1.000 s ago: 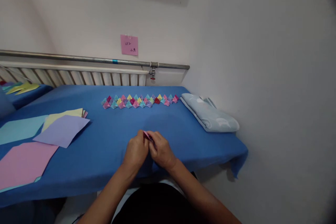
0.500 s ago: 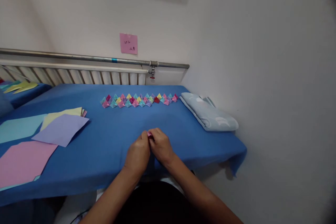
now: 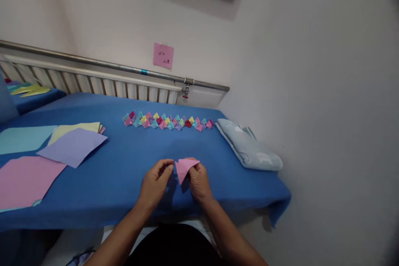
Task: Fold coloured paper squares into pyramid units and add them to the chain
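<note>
A folded piece of pink paper (image 3: 183,169) with pointed corners is held above the blue-covered table (image 3: 124,183). My right hand (image 3: 198,181) pinches it at its right side, thumb over the paper. Just left of the paper is my left hand (image 3: 157,179), its thumb and fingers curved and apart, with a small gap to the paper and nothing in the grasp. Beyond both hands, rows of small folded paper pieces (image 3: 162,124) in pink, blue, yellow, purple and red stand on the cloth.
Loose sheets lie at the left: a purple sheet (image 3: 75,146), a pink sheet (image 3: 29,181), a blue sheet (image 3: 25,139) and yellow ones (image 3: 64,131). A folded light-blue cloth (image 3: 249,145) rests at the right end by the wall. Behind run a radiator (image 3: 109,87) and pipe (image 3: 118,65).
My hands were together around the pink paper, mostly hiding it. My left hand has come off to the left, and the paper now shows in my right hand. The view has tilted slightly.
</note>
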{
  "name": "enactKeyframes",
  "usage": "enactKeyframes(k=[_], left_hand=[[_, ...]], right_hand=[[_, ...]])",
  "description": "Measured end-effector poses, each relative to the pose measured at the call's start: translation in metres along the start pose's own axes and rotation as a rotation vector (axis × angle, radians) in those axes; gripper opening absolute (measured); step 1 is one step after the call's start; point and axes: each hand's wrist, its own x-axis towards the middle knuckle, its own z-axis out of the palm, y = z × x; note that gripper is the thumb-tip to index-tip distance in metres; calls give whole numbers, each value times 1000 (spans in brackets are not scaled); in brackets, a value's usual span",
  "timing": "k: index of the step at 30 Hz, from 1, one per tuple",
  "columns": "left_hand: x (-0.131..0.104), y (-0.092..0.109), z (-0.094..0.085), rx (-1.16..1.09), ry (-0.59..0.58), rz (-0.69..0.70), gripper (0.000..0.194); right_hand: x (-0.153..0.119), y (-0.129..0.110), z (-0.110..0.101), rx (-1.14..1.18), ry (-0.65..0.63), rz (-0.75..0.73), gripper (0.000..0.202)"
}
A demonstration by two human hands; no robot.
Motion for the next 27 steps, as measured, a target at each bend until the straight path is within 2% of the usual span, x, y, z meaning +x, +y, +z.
enactKeyframes(k=[5, 11, 16, 21, 23, 25, 27], left_hand=[[3, 8, 0, -347, -42, -168, 28], [-3, 11, -4, -451, -89, -181, 24], [-5, 16, -7, -347, -127, -116, 22], [-2, 15, -11, -308, -149, -128, 28], [-4, 12, -15, -284, -62, -152, 33], [-11, 10, -18, -189, 66, -115, 32], [-21, 11, -18, -1, 99, 61, 22]], right_hand=[[-5, -4, 3, 73, -57, 14, 16], [-13, -24, 6, 87, -88, 15, 12], [-18, -32, 6, 3, -105, -32, 8], [-18, -31, 7, 10, -96, 23, 9], [-16, -30, 7, 0, -27, 49, 12], [-14, -28, 8, -16, 56, 58, 15], [-12, -27, 8, -54, 117, 35, 14]])
